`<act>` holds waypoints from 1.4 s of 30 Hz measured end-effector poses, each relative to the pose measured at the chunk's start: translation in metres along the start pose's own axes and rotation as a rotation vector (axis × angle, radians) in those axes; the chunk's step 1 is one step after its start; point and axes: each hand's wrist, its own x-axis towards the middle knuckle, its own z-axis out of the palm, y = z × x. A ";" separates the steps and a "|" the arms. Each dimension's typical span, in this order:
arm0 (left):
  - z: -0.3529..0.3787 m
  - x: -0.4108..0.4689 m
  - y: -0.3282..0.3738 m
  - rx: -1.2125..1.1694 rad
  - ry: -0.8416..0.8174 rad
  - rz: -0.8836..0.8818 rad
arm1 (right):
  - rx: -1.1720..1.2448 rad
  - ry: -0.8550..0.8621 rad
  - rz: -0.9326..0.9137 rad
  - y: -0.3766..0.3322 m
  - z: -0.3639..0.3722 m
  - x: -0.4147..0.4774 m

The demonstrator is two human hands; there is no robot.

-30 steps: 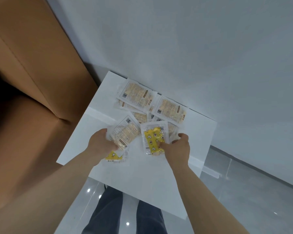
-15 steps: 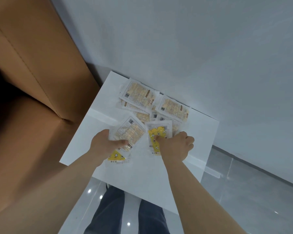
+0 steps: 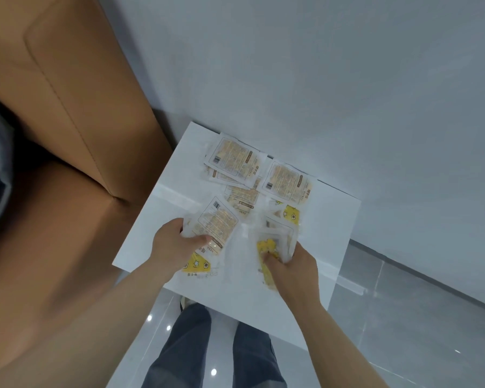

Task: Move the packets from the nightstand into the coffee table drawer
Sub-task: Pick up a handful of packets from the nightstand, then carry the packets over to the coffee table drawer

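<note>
Several clear-and-yellow packets lie on the white nightstand [image 3: 328, 219]. My left hand [image 3: 174, 247] grips a small stack of packets [image 3: 217, 222], thumb on top, with a yellow one [image 3: 196, 266] at the bottom. My right hand [image 3: 289, 266] holds another bunch of packets [image 3: 275, 245] lifted off the top. Loose packets remain at the back: one [image 3: 234, 158] near the wall, one [image 3: 287, 182] to its right, one [image 3: 242, 198] between them, and a yellow one [image 3: 290, 214] beside my right hand's bunch.
A tan upholstered headboard and bed side [image 3: 76, 113] stand close on the left. A grey wall [image 3: 319, 79] runs behind the nightstand. Glossy grey floor [image 3: 403, 317] lies to the right, and my legs in jeans [image 3: 179, 351] stand at the front edge.
My right hand has pulled back toward me, lifting a bunch of packets with the yellow one. That uncovered a yellow packet behind it. My left hand keeps its stack.
</note>
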 end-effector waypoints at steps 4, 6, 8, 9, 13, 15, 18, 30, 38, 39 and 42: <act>-0.013 -0.024 0.013 0.037 0.029 0.039 | -0.125 0.031 -0.096 -0.010 -0.020 -0.019; -0.020 -0.041 0.022 0.067 0.043 0.073 | -0.169 0.034 -0.121 -0.018 -0.030 -0.031; -0.027 -0.061 0.032 0.104 0.057 0.124 | -0.184 0.025 -0.120 -0.026 -0.041 -0.046; -0.030 -0.071 0.038 0.128 0.062 0.153 | -0.195 0.026 -0.120 -0.030 -0.048 -0.054; -0.042 -0.116 0.059 0.178 0.062 0.253 | -0.241 0.092 -0.107 -0.049 -0.076 -0.093; -0.049 -0.137 0.074 0.207 0.049 0.313 | -0.257 0.159 -0.106 -0.059 -0.092 -0.113; -0.054 -0.174 0.101 0.230 0.039 0.427 | -0.243 0.256 -0.101 -0.070 -0.120 -0.147; 0.028 -0.346 0.194 0.414 -0.126 0.903 | -0.165 0.623 -0.047 -0.025 -0.272 -0.309; 0.179 -0.528 0.170 0.442 -0.363 1.175 | -0.093 0.876 0.157 0.115 -0.366 -0.473; 0.198 -0.549 0.164 0.442 -0.406 1.195 | -0.097 0.908 0.179 0.133 -0.377 -0.493; 0.253 -0.607 0.150 0.476 -0.514 1.261 | -0.105 1.008 0.272 0.186 -0.406 -0.550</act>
